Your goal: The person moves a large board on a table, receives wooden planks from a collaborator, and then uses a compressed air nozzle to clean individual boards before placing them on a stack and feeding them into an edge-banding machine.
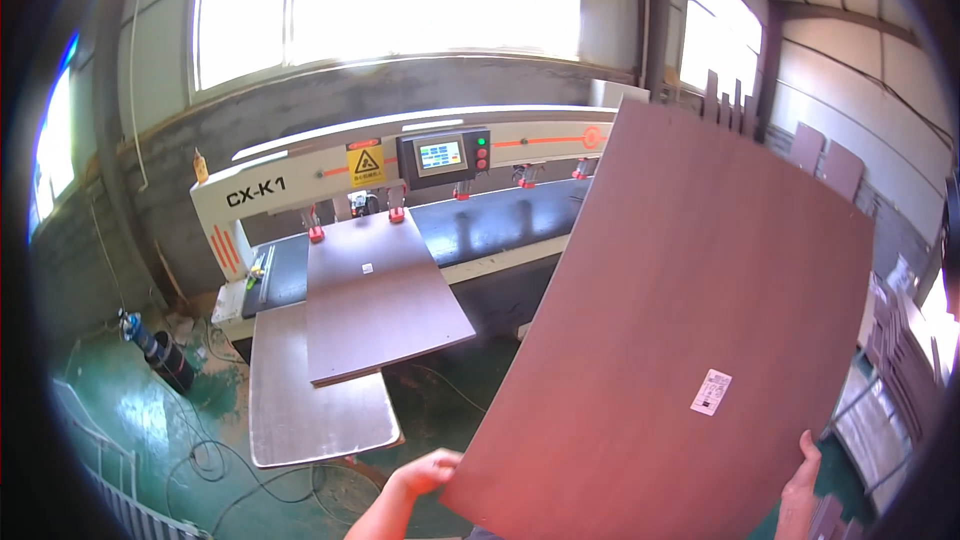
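A large reddish-brown wood panel with a small white label fills the right half of the head view, tilted up in front of me. My left hand grips its lower left corner, fingers hidden partly behind the board. At the lower right edge is my right hand, its thumb up along the border and the other fingers behind the panel. A second brown panel lies on the machine bed under red-footed clamps, its near end over a grey support board.
Ahead stands a long white machine with a control screen and buttons. Left on the green floor are a blue-topped cylinder, loose cables and a metal rail. Stacked panels stand at the right.
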A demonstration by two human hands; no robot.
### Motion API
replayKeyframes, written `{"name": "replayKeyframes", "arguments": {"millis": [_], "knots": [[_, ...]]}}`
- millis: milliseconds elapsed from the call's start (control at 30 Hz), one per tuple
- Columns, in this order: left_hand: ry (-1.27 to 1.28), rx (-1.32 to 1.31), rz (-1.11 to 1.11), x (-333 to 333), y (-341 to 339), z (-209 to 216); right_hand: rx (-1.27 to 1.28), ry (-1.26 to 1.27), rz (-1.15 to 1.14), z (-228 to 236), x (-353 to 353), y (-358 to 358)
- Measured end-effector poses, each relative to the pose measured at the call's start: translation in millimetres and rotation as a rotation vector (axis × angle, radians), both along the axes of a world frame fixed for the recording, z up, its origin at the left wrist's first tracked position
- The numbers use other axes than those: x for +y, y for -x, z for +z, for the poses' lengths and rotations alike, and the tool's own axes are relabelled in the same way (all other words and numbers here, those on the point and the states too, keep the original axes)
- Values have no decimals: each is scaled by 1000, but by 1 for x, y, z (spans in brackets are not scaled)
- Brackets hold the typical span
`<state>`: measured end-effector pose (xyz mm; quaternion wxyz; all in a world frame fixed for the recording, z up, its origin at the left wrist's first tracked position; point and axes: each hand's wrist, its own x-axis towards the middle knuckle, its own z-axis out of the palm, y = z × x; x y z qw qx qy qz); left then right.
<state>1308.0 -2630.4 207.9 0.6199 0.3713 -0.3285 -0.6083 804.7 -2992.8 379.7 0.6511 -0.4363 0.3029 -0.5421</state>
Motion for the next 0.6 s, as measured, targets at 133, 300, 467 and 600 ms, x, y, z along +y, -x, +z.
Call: {"name": "replayKeyframes", "arguments": {"millis": [133,300,467,600], "knots": [[-396,-153,340,-184,-23,17,185,-66,7,-40,-145,-62],[-646,-114,596,-318,-80,21,341,-243,71,-61,-331,-183],[-785,-161,707,-411,-151,5,507,-400,248,-93,-477,-309],[-902,-91,826,-474,-198,-11,608,-472,448,-146,-591,-432]]}}
